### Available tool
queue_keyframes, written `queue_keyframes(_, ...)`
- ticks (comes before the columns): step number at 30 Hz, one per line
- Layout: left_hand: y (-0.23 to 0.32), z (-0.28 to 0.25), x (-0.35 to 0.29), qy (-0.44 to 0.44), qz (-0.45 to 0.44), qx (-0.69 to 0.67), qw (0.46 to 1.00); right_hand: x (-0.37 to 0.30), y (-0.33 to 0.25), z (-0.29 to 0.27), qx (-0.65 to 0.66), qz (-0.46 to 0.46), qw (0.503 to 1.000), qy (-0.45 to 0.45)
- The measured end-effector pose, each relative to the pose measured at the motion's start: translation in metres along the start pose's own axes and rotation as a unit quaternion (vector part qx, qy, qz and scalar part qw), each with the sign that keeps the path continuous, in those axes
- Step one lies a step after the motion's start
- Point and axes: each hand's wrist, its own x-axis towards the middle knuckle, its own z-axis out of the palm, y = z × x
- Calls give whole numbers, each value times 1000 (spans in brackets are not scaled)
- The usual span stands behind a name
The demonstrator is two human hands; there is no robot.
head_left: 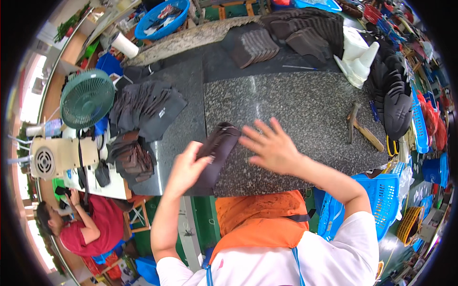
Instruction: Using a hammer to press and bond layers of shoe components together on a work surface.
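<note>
One dark flat fabric piece [215,155] lies on the speckled granite worktop [305,109], near its front edge. The left hand [187,167] grips the piece's lower left edge, fingers curled around it, though the blur makes the exact grip hard to read. The right hand [272,147] hovers flat just beside the piece's upper right end, fingers spread wide.

To the left lie two heaps of similar dark pieces: a larger pile [145,107] and a smaller brownish stack [133,159]. One green fan [87,97] stands beside them. One hammer [354,121] rests on the worktop's right side. At the far edge, one blue round basket [161,19] holds dark scraps. One blue slatted crate [381,200] sits below the worktop at the right; its contents are not visible.
</note>
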Motion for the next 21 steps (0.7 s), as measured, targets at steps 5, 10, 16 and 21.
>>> queue_keyframes(5, 9, -103, 37, 260, 10, 274, 926, 67, 105, -12, 154, 154, 963, 159)
queue_keyframes(10, 38, -31, 114, 285, 269, 430, 813, 144, 258, -1, 127, 444, 849, 258)
queue_keyframes(16, 37, 38, 197, 164, 267, 296, 902, 174, 217, -12, 433, 345, 789, 264)
queue_keyframes(21, 79, 83, 254, 276, 256, 122, 918, 178, 176, 9, 612, 333, 614, 370)
